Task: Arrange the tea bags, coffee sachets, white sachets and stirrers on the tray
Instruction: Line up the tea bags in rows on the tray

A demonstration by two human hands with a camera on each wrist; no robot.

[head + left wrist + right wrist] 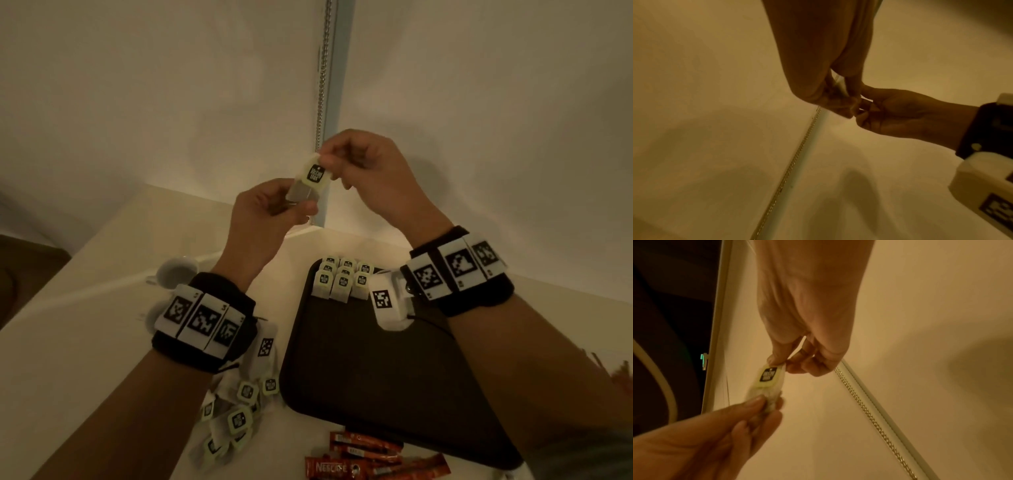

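1. Tray [359,359]: dark, with tea bag rows [342,279] at its far edge.
2. Loose tea bags [236,411] and coffee sachets [370,455] lie off the tray.
3. Left hand [270,212] and right hand [370,171] pinch opposite ends of one tea bag [310,181], raised above the tray.
4. Judgement: tea-bag step in hand; next, set it beside the rows.

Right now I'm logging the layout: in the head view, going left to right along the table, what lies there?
White cup → loose tea bags → dark tray with its row of tea bags. The red coffee sachets lie nearest, in front of the tray, overlapping its span.
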